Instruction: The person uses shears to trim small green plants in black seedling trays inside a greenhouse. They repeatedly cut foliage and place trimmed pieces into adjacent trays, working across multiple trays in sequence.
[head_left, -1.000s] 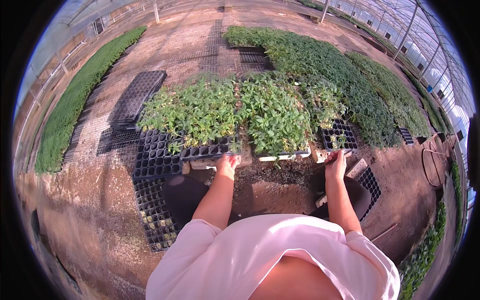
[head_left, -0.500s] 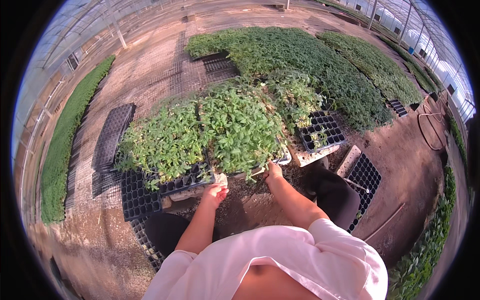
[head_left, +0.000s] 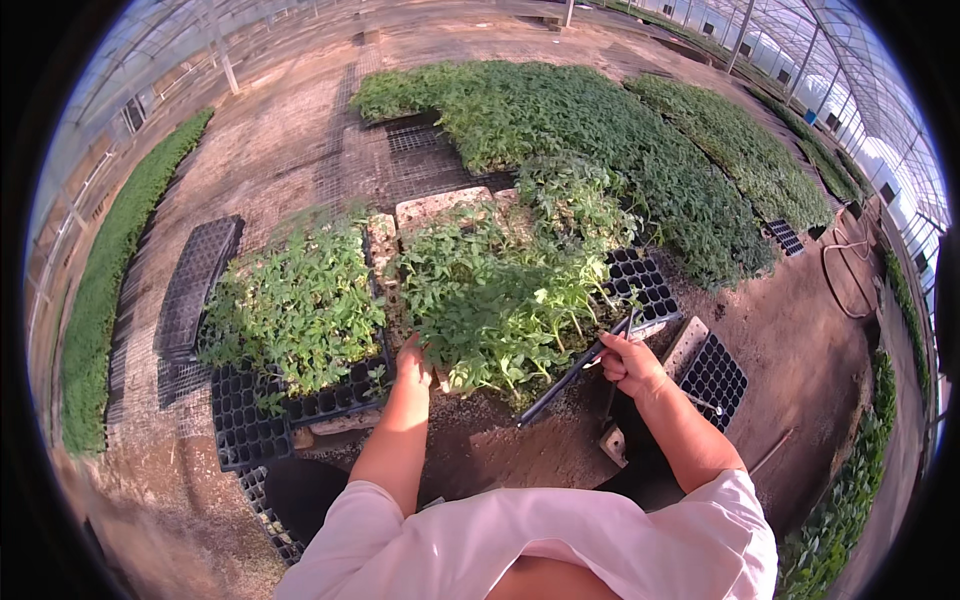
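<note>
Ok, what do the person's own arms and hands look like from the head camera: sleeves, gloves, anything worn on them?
Both hands are bare: the left hand and the right hand show no gloves, and no watch or bands are visible on the wrists. The forearms are uncovered up to short, loose sleeves of a pale pink cotton-like top, plain with no visible markings.

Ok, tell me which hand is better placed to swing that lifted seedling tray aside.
Probably right. The right hand grips the black plastic seedling tray at its raised corner edge; the left hand only touches the near edge under the leaves.
</note>
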